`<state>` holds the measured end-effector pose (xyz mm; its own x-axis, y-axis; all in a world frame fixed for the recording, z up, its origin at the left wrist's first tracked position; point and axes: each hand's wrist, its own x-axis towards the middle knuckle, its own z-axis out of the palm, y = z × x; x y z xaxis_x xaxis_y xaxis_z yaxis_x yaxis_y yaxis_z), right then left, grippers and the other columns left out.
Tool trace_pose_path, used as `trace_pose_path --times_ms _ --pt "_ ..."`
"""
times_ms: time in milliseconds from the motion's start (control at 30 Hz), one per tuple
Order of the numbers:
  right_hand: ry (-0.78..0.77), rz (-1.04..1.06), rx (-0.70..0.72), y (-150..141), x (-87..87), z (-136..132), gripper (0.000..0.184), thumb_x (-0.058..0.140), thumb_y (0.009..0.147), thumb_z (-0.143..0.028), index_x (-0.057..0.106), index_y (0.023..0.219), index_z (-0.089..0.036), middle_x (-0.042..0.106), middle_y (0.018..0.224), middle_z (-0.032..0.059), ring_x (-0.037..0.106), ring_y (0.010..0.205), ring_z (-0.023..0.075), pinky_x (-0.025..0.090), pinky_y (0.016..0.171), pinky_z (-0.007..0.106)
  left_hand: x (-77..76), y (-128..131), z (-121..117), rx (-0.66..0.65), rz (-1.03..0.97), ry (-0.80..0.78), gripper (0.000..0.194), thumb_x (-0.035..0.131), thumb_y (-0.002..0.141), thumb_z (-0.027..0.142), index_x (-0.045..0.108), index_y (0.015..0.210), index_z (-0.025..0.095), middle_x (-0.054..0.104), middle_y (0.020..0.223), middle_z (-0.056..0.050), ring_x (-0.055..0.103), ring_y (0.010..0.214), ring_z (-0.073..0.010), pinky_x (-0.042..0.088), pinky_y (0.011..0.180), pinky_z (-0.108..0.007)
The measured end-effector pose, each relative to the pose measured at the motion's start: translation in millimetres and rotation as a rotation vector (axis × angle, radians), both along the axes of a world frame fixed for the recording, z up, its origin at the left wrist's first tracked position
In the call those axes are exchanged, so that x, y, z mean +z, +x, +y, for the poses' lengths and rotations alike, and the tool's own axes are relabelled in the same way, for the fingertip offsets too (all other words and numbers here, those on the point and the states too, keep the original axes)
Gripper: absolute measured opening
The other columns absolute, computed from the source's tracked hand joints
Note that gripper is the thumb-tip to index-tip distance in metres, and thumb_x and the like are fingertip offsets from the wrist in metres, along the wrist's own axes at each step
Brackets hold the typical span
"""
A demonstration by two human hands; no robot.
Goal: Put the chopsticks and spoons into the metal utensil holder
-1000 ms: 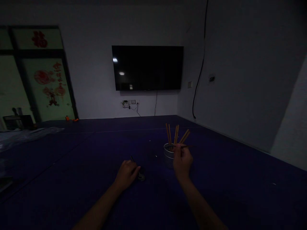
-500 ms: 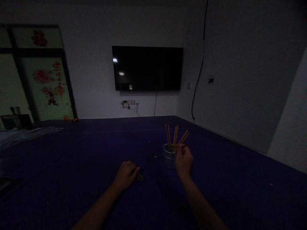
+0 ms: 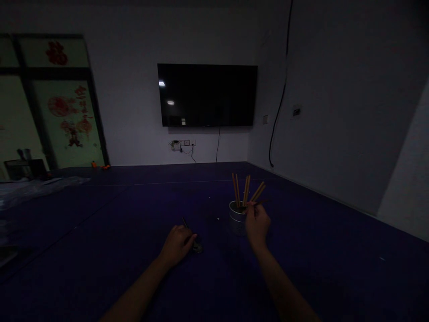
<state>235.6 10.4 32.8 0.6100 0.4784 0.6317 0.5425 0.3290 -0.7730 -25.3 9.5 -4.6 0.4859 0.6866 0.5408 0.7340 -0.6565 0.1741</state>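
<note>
A round grey metal cup (image 3: 237, 223) stands on the dark blue surface. Several thin wooden sticks (image 3: 246, 190), which look like chopsticks, lean out of its mouth. At the cup's right rim, my right hand (image 3: 257, 224) is closed with thumb and forefinger pinching a thin dark stick (image 3: 263, 201), blurred and hard to see in the gloom. Further left, my left hand (image 3: 177, 243) rests low, its fingers curled over a slim dark object (image 3: 197, 247). A thin tip pokes out above the hand and a rounded end shows by the thumb; the middle is hidden.
Small pale scraps (image 3: 217, 218) lie on the blue surface (image 3: 134, 232). Crumpled clear plastic (image 3: 50, 187) and a dark box (image 3: 28, 169) are at the left, orange items (image 3: 105, 167) farther back. A wall-mounted television (image 3: 208, 96) and a hanging cable (image 3: 277, 116) are beyond.
The dark stick in my right hand shows less beyond the fingers and no longer plainly crosses the cup's mouth. My left hand stays in place. The view has shifted very slightly.
</note>
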Motion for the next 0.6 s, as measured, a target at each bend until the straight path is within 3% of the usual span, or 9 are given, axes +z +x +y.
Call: trace_pose_path --times_ms 233,600 --pt "-0.052 -0.025 -0.076 -0.9 2.7 -3.8 0.044 0.038 0.083 -0.053 0.061 0.071 -0.018 0.065 0.064 0.0090 0.055 0.060 0.0205 0.033 0.055 0.028 -1.4 -0.7 1.3 -0.007 0.005 0.002 0.042 0.032 0.093 0.038 0.058 0.067 0.018 0.061 0.066 -0.003 0.053 0.067 -0.0143 0.035 0.068 -0.028" --pt "-0.253 -0.027 -0.192 -3.7 7.9 -7.4 0.032 0.041 0.081 -0.039 0.064 0.083 -0.017 0.066 0.076 0.0095 0.056 0.067 0.0212 0.032 0.057 0.028 -2.1 -1.6 1.2 -0.005 0.001 -0.018 0.042 0.033 0.093 0.039 0.060 0.069 0.018 0.063 0.069 -0.004 0.055 0.070 -0.0152 0.036 0.072 -0.030"
